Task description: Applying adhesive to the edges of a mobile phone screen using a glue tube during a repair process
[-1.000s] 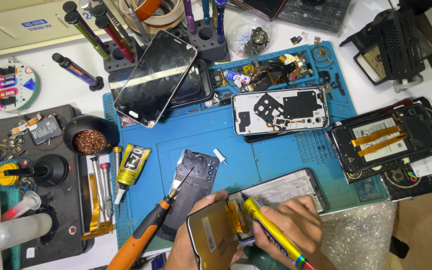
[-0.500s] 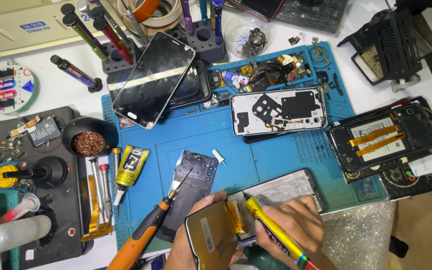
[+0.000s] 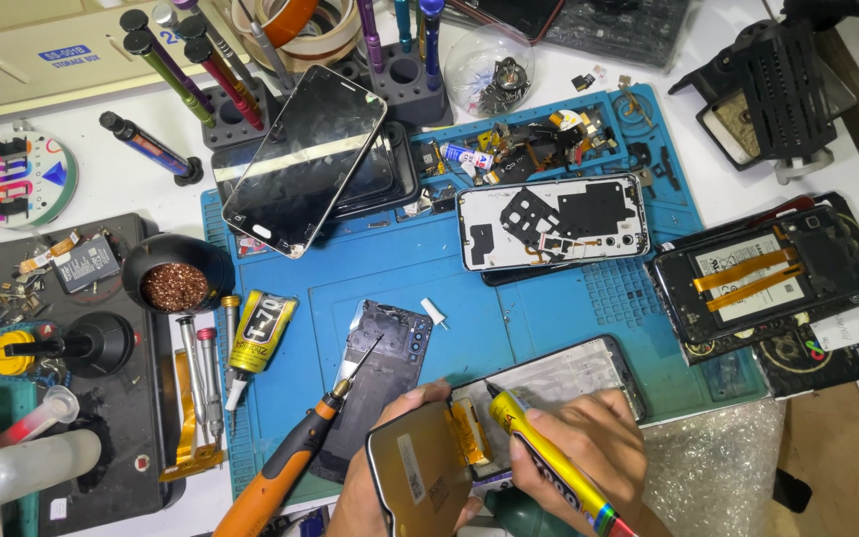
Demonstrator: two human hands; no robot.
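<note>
We are gripping a thin, gold-backed phone display panel (image 3: 418,482) in our left hand (image 3: 390,497), tilting it up off the open phone frame with the pale inner plate (image 3: 559,383) so its amber flex ribbon (image 3: 470,434) is staying slack. Our right hand (image 3: 579,452) is closing pen-style around a slim yellow glue tube with a dark nozzle (image 3: 539,462), aiming the tip at the frame's edge. An orange-handled spatula tool (image 3: 290,462) is lying just beside on the blue rubbery mat (image 3: 400,278) (grippy, heat-proof looking) covering the bench.
</note>
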